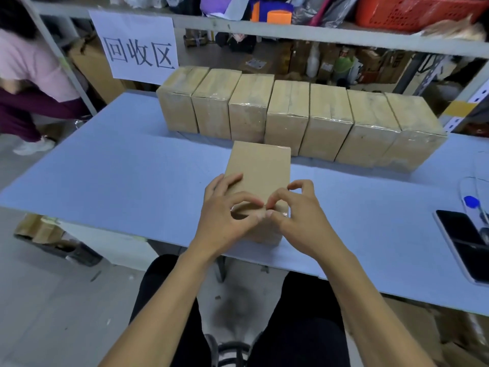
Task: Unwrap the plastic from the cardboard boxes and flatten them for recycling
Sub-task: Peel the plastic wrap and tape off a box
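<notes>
Head view: both hands' fingers pinch the plastic film on the box at the worktop's near edge; the thin film may slip free.

Both forearms are bare from the elbow down; no sleeve edge shows anywhere in the picture. The left hand and the right hand wear no gloves, rings, watch or wristband. The nails look short and plain, though the blur leaves little detail. The legs are covered by black trousers, a plain dark fabric with no visible print, seam marking or pocket. Between the knees, at the lower edge, sit the shoes: dark uppers crossed by pale bands or straps, with a lighter rim at the toe. Their exact type cannot be told from this angle.
</notes>
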